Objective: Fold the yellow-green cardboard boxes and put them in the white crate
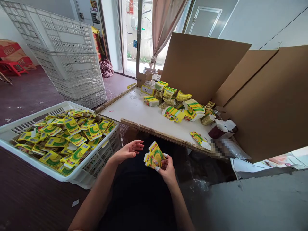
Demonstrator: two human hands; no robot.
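Note:
Over my lap, my right hand [166,168] grips a yellow and green printed carton [156,156] by its lower right part, its white-edged flaps spread. White coverings show on some of that hand's fingertips. My left hand [130,150] is empty, fingers apart, a short way left of the carton and not touching it. To the left stands a white plastic crate [79,175] heaped with similar small cartons [77,154]. On the white-topped table [130,107] ahead, bundled stacks of flat cartons [169,93] sit near a single loose carton [198,138] by the front edge.
Tall stacked white crates [72,61] rise behind the filled crate. Cardboard sheets [202,64] wall the table's back and right sides. A dark red cup-like container [218,131] stands at the table's right end. The wooden table rim [163,136] runs just beyond my hands.

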